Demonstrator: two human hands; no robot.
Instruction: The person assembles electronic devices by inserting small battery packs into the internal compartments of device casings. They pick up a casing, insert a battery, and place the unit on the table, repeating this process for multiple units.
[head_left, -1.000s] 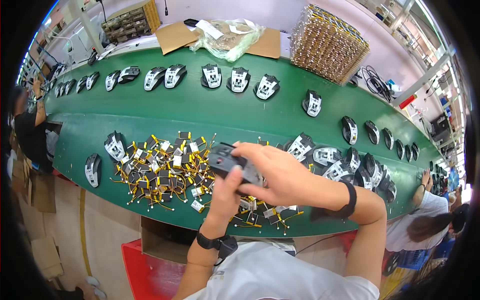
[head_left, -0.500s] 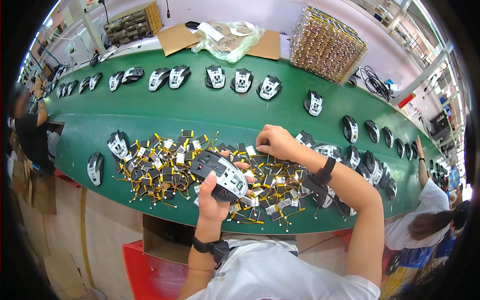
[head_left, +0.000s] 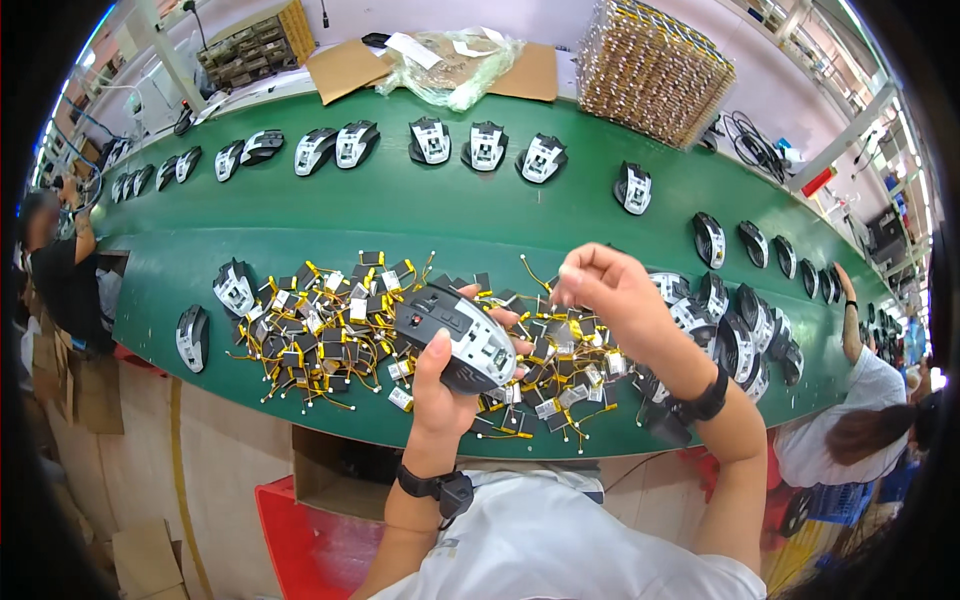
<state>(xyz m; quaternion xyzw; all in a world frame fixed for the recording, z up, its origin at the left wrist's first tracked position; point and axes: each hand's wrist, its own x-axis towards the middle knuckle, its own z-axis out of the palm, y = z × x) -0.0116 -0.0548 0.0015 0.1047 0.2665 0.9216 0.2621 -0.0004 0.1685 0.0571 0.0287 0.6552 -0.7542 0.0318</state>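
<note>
My left hand (head_left: 446, 392) is closed around a black and silver computer mouse (head_left: 468, 338). The thumb presses its near side and the fingers wrap the right side. White inner parts show in an opening of its shell. My right hand (head_left: 612, 298) is raised to the right of the mouse, its fingertips pinched. From the pinch a thin yellow wire (head_left: 534, 272) with a white plug sticks out to the left. It looks like the lead of a small battery that the fingers mostly hide. Beneath both hands lies a pile of small black and silver batteries (head_left: 318, 335) with yellow ends and wired plugs.
Two mice (head_left: 192, 338) stand left of the pile, and several more mice (head_left: 755, 320) crowd its right side. A row of mice (head_left: 487, 147) runs along the far green bench (head_left: 390, 215). Cardboard and plastic wrap (head_left: 455, 75) lie behind. Other people work at both ends.
My right hand has risen from the pile and moved right, with a wire now showing at its fingertips. The mouse in my left hand has shifted slightly right.
</note>
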